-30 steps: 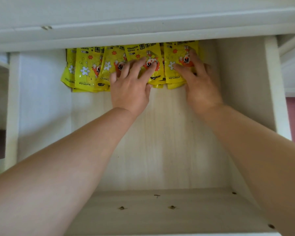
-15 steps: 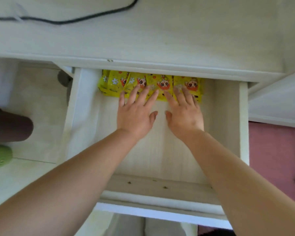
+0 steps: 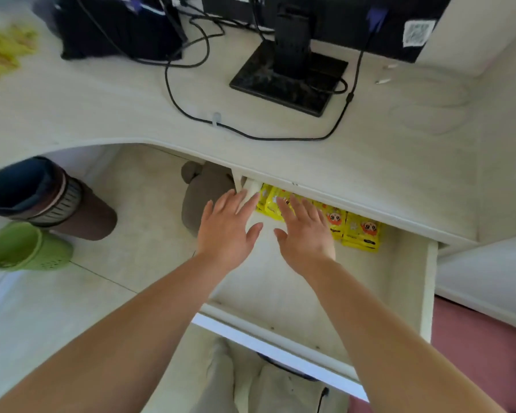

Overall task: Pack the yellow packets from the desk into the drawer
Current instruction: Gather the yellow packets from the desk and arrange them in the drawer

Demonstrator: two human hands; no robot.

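Worktop (image 3: pixel 370 162): pale wood-grain laminate, matt, smooth. Drawer (image 3: pixel 370 293): same wood-look inside, white smooth front edge. Yellow packets (image 3: pixel 361 234): glossy plastic film w/ print. Monitor base (image 3: pixel 280 84): black, glossy, reflective. Cable (image 3: pixel 280 138): black, matt. Green bin (image 3: pixel 42 251): plastic, perforated. Floor (image 3: pixel 131 234): pale tile, slight sheen.

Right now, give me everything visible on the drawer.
The drawer stands pulled out from under the desk. It is pale wood-look board with a white front edge, and small dark specks dot the inside of its front panel. A row of yellow packets lies along its back, partly under the desk edge. The left hand is spread above its left wall, the right hand over the packets; whether either touches cannot be told.
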